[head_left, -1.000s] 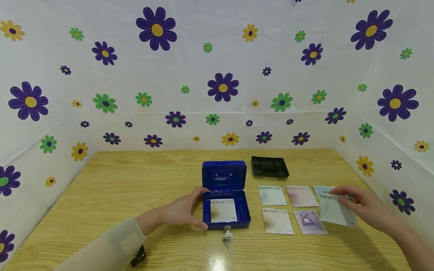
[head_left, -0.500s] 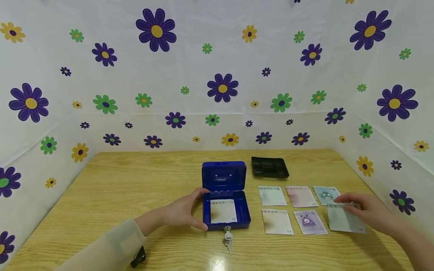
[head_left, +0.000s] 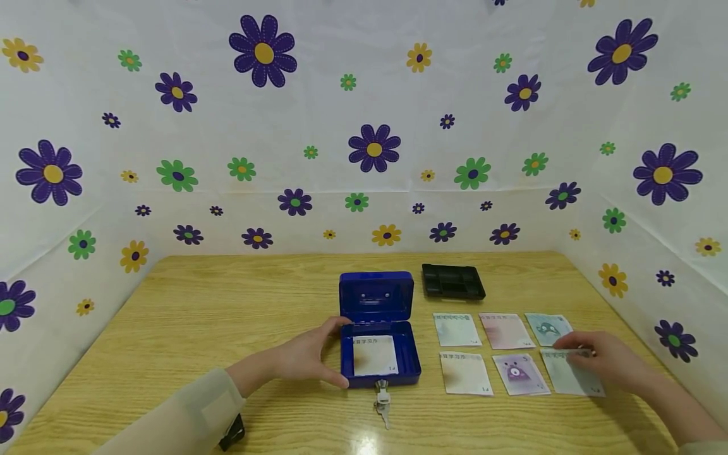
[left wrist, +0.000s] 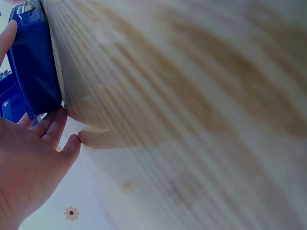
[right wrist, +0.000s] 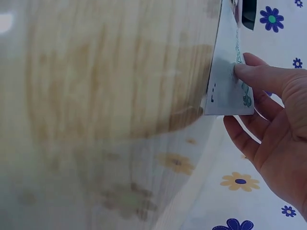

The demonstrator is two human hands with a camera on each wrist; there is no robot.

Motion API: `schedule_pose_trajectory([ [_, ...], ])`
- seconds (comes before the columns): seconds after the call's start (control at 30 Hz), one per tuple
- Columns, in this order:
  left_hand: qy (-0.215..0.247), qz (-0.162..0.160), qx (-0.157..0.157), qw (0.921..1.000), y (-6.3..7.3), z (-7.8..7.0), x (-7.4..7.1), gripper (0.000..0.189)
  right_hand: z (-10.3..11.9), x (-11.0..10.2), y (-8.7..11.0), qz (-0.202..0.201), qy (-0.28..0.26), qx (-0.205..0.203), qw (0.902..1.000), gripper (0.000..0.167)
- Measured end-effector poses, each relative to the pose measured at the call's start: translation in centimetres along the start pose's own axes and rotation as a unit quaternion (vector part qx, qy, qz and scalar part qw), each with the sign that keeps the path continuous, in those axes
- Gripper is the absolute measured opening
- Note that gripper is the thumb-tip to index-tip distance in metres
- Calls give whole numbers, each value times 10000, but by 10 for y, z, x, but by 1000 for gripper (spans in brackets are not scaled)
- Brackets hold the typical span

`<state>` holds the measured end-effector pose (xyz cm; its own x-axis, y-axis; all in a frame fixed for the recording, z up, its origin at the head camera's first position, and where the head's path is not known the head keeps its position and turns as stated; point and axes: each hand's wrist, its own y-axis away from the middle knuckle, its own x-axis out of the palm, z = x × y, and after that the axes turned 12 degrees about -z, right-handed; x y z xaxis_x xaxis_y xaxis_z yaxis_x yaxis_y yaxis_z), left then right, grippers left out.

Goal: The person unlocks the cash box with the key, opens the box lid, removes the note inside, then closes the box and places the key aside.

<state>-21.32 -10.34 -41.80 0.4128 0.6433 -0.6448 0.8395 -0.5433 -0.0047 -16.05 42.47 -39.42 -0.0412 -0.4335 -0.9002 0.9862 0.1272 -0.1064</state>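
My left hand (head_left: 304, 354) holds the left side of a blue cash box (head_left: 414, 354), thumb at the front corner and fingers at the back corner. The box's lid (head_left: 375, 294) stands raised, and a tan play banknote (head_left: 374, 355) lies inside. Keys (head_left: 383, 404) hang from its front lock. In the left wrist view, fingertips (left wrist: 60, 115) meet the box's corner. My right hand (head_left: 611, 360) pinches the far edge of a pale green play banknote (head_left: 571, 377) at the right end of the front row; in the right wrist view the thumb presses this banknote (right wrist: 223, 91) close over the table.
More play banknotes lie in two rows right of the box: green (head_left: 457, 329), pink (head_left: 506, 330), teal (head_left: 547, 328), tan (head_left: 465, 373) and purple (head_left: 520, 373). Behind them sits a black compartment tray (head_left: 453, 281). A black object (head_left: 232, 433) shows beside the left sleeve. Flowered cloth surrounds the table.
The right hand has brought the green banknote right and then down to the table beside the purple one, uncovering the teal banknote. The left hand stays on the box.
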Motion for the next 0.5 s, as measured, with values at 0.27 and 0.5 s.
schedule_pose_trajectory([
  [0.27,-15,-5,29,10000,-1,1,1,102,1,4,1,-32,-13,350,9994,18],
  [0.5,-21,-34,75,10000,-1,2,1,102,5,5,0,-203,55,358,9991,17],
])
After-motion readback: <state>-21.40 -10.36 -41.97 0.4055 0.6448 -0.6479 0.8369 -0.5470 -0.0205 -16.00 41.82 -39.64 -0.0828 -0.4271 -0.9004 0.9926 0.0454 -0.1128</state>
